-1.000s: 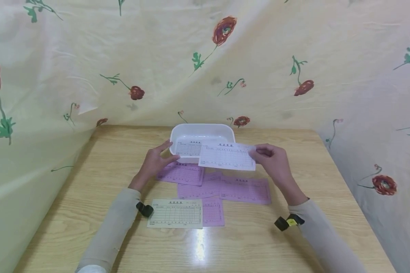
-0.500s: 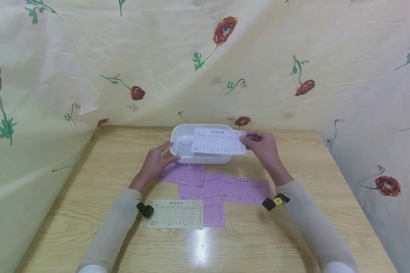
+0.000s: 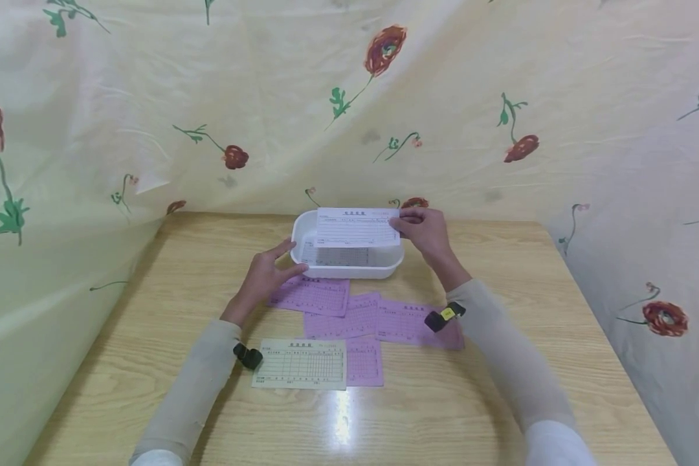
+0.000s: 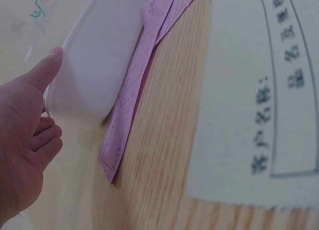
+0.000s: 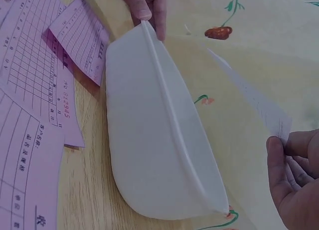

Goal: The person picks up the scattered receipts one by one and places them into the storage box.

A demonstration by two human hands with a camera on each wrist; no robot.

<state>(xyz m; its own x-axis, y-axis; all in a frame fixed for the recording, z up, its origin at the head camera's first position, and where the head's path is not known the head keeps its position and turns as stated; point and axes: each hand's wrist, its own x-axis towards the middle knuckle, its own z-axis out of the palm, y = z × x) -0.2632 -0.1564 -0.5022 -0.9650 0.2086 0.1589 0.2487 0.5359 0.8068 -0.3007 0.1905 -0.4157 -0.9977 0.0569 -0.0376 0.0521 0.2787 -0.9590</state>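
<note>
My left hand holds the left end of a white plastic tub, thumb at its rim and fingers against its side. In the left wrist view the thumb lies along the tub's wall. My right hand pinches a white printed receipt slip by its right edge. The slip hangs tilted above the tub, apart from it; in the right wrist view the slip appears nearly edge-on. Inside the tub lies at least one printed slip, partly covered by the held one.
Several pink receipt slips lie overlapping on the wooden table before the tub. A pale green slip covers part of one, nearest the person. A flowered cloth hangs behind and beside the table.
My right hand has carried the white receipt slip left and away from me, from the tub's front right corner to above the tub. My left hand stays on the tub.
</note>
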